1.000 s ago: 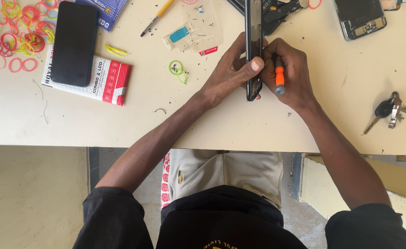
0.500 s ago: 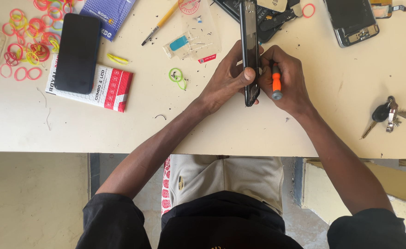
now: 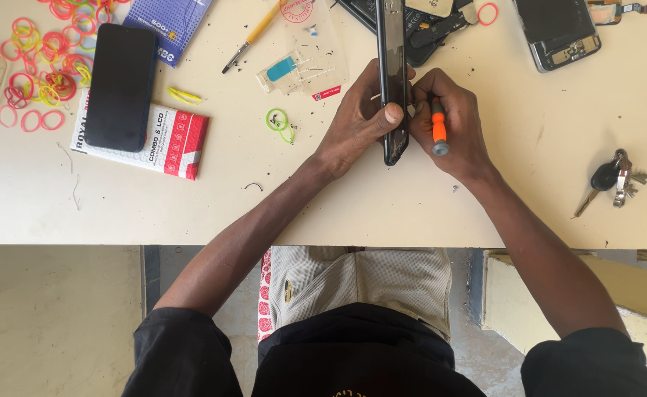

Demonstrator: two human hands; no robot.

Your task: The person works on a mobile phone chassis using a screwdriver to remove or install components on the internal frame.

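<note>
A black phone body stands on its long edge on the cream table, running away from me. My left hand grips it from the left, thumb pressed on its near end. My right hand sits just right of it and holds a small screwdriver with an orange grip, its tip pointing at the phone's side. The screwdriver's tip is hidden by my fingers.
A black phone lies on a red and white box at the left, among several coloured rubber bands. A pencil, clear plastic bags, an opened phone and keys lie around.
The view has shifted slightly, so everything sits a little lower in the frame. Both hands keep the same hold on the phone and screwdriver.
</note>
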